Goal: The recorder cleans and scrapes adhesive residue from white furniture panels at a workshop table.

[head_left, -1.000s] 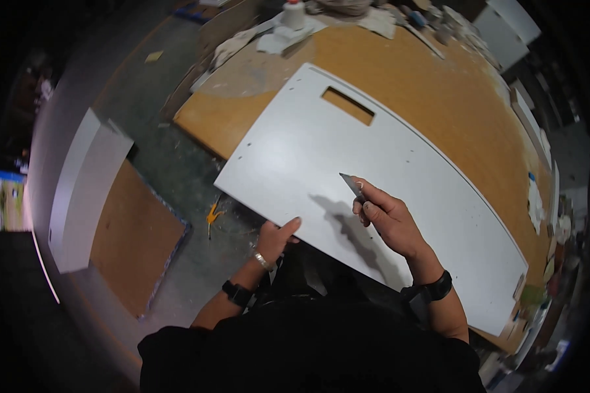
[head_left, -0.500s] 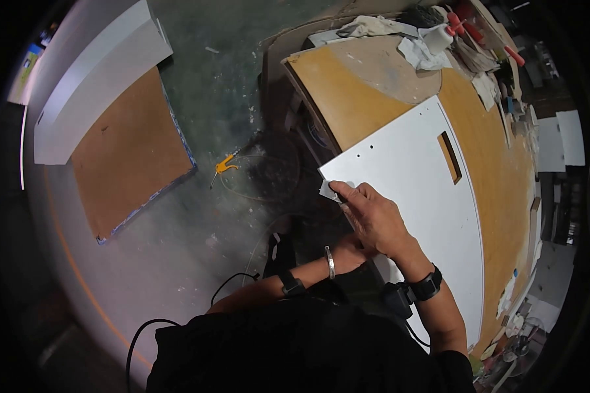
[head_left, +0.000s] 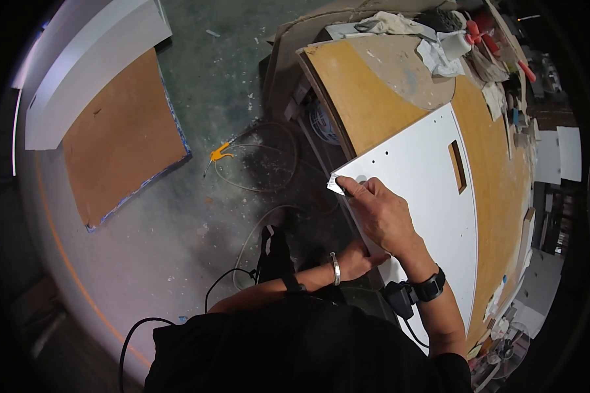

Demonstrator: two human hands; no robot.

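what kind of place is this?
Most likely a woodworking or furniture workshop: a white panel with drilled holes and a slot lies on a worn wooden workbench, boards lie on the dusty floor, and rags and tools clutter the bench's far end.

floor: a brown board (head_left: 121, 134) lies far left; a yellow tool (head_left: 219, 154) sits near a thin hose (head_left: 262, 190)
far bench end: white rags (head_left: 400, 26); red tools (head_left: 478, 33)

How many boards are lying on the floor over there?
2: a brown board flat on the floor at the left, and a white board beside it, overlapping its upper edge. Others may be hidden outside the view.
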